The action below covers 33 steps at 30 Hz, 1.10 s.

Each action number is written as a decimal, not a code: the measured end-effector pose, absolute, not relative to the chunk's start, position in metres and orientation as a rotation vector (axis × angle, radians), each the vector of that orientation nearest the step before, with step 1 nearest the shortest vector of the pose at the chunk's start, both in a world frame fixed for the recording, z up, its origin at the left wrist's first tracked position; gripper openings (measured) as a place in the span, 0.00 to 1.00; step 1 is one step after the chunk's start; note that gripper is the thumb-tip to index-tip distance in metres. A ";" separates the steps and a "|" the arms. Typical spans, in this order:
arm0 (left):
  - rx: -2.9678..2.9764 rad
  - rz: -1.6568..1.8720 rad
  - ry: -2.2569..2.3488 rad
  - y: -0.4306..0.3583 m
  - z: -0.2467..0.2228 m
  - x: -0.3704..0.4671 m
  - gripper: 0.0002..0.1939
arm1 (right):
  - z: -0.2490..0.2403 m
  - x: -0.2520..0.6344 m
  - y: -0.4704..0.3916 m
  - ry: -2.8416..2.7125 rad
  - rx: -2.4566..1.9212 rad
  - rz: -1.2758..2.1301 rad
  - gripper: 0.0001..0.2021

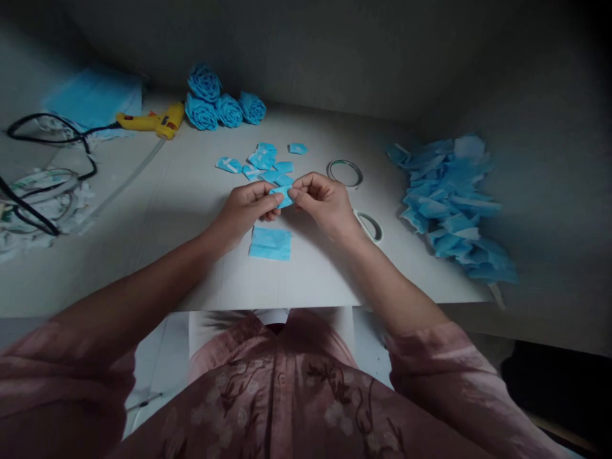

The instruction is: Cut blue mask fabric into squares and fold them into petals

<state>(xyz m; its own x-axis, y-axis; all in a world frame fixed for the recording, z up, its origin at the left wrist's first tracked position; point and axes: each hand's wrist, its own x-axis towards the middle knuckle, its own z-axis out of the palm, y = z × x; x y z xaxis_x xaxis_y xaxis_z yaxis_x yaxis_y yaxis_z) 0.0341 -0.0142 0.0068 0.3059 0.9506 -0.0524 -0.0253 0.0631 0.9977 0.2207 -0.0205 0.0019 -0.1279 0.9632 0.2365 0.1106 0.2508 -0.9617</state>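
Note:
Between my two hands is a small blue fabric petal (283, 196), held up over the table. My left hand (248, 207) pinches its left side between thumb and fingers. On the right edge, my right hand (325, 203) grips it the same way. Just below lies a flat blue fabric rectangle (270, 243). Beyond my fingers are several cut blue petals (262, 156), some with pale strips on them. Two rolls are near my right hand: a thin tape ring (345, 173) behind it and a white tape roll (370, 227) beside the wrist.
Several rolled blue fabric roses (203, 111) stand at the back. Left of them lies a yellow glue gun (165, 121) with a black cord, near blue sheets (95, 95) and white scraps (48, 204). A heap of blue pieces (452, 197) covers the table's right side.

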 end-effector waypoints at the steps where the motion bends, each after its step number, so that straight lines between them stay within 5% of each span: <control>1: 1.286 0.953 0.984 -0.014 0.006 0.034 0.12 | 0.001 0.220 -0.020 -1.494 -1.052 1.040 0.16; 13: 1.269 0.964 1.001 -0.014 0.007 0.035 0.04 | 0.009 0.223 -0.024 -1.374 -1.044 1.203 0.29; 23: 1.374 0.910 0.983 -0.017 0.011 0.034 0.05 | 0.007 0.220 -0.024 -1.391 -1.025 1.225 0.18; 33: 1.330 0.939 1.024 -0.015 0.008 0.033 0.06 | 0.015 0.223 -0.025 -1.296 -1.073 1.333 0.24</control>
